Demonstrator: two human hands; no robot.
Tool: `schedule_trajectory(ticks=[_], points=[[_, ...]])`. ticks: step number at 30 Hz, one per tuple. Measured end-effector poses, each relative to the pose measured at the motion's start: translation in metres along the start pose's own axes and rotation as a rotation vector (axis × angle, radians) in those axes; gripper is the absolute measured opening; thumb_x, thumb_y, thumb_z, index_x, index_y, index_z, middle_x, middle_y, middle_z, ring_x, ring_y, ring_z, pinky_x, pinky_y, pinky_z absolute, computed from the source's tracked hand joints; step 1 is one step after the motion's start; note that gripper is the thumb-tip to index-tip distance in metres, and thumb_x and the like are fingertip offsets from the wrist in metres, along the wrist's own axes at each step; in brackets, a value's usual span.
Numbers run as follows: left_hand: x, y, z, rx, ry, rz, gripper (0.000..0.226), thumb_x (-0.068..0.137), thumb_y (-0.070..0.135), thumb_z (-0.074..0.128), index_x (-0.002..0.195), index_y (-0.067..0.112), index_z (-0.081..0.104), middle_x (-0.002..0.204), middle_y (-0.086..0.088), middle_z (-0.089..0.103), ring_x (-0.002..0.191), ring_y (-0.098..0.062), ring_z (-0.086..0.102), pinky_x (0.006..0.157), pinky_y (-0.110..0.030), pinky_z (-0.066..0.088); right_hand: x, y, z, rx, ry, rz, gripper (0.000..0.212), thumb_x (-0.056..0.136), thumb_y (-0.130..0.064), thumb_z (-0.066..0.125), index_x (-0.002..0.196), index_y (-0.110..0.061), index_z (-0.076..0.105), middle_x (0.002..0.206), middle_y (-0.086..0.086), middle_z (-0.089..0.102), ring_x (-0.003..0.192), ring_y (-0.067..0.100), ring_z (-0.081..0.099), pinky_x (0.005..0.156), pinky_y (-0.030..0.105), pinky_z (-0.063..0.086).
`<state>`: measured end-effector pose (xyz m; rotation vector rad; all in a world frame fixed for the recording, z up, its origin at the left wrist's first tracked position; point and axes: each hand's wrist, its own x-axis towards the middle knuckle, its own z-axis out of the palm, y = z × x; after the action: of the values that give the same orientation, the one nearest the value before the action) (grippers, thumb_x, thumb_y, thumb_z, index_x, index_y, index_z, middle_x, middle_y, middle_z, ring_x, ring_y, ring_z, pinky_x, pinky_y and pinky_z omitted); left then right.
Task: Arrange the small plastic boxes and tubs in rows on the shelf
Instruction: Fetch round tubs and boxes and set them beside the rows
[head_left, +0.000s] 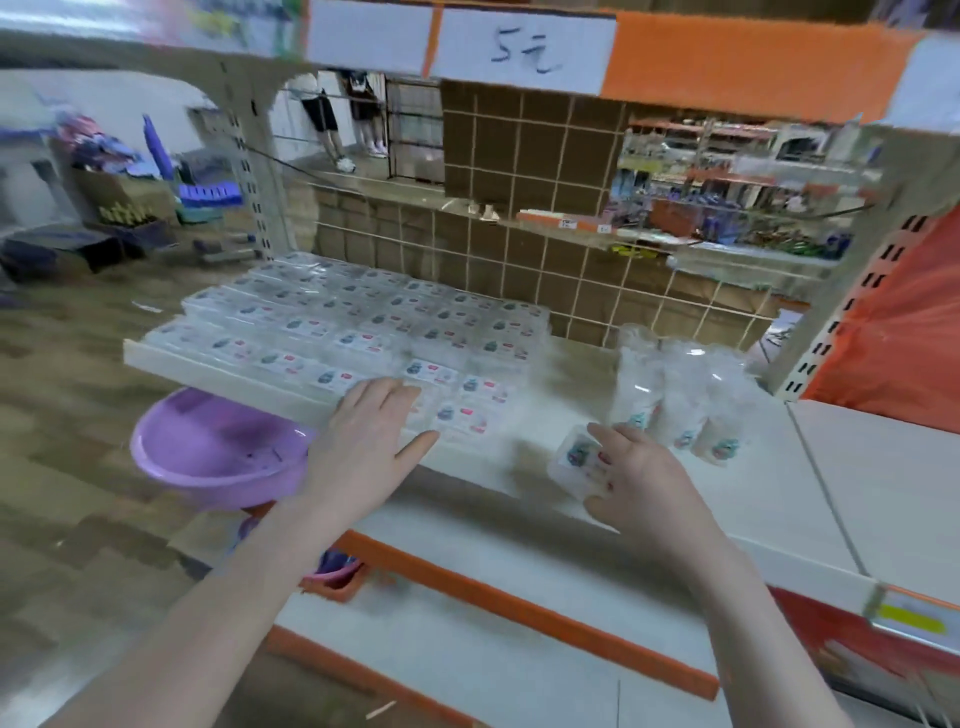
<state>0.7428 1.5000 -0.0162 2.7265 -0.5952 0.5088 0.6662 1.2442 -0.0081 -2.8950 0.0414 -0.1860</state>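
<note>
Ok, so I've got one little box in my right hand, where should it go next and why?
Probably slide the small box held by your right hand leftward, against the front end of the rows of boxes. Your left hand rests flat there, and bare shelf separates the box from the rows.

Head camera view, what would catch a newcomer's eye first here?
Rows of flat clear plastic boxes fill the white shelf's left half, the left hand resting flat on the front row. The right hand holds one small clear box; a purple plastic basin sits lower left.
</note>
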Motion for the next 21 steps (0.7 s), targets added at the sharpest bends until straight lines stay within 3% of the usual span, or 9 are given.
schedule_trajectory(ticks=[11, 17, 21], points=[[0.003, -0.094, -0.022, -0.036, 0.006, -0.033, 0.05, 0.087, 0.036, 0.062, 0.128, 0.008, 0.055, 0.131, -0.011, 0.054, 0.125, -0.028, 0.044, 0.104, -0.037, 0.036, 0.064, -0.084, 0.012, -0.014, -0.024, -0.011, 0.076, 0.072, -0.021, 0.068, 0.142, -0.017, 0.038, 0.135, 0.001, 0.047, 0.118, 0.021, 0.047, 0.079, 0.018, 0.03], [0.025, -0.12, -0.005, -0.058, 0.006, -0.039, 0.046, 0.086, 0.032, 0.066, 0.123, 0.006, 0.059, 0.128, -0.012, 0.056, 0.123, -0.03, 0.047, 0.103, -0.039, 0.036, 0.113, -0.097, 0.021, -0.046, -0.071, 0.001, 0.077, 0.073, -0.022, 0.068, 0.143, -0.017, 0.036, 0.14, 0.003, 0.044, 0.124, 0.022, 0.044, 0.093, 0.027, 0.039], [0.047, -0.138, 0.005, -0.041, 0.039, -0.036, 0.043, 0.081, 0.026, 0.072, 0.115, 0.001, 0.063, 0.118, -0.017, 0.06, 0.114, -0.036, 0.054, 0.096, -0.044, 0.044, 0.147, -0.108, 0.03, -0.056, -0.081, -0.026, 0.074, 0.073, -0.02, 0.065, 0.142, -0.018, 0.037, 0.142, 0.004, 0.044, 0.122, 0.023, 0.046, 0.09, 0.027, 0.04]])
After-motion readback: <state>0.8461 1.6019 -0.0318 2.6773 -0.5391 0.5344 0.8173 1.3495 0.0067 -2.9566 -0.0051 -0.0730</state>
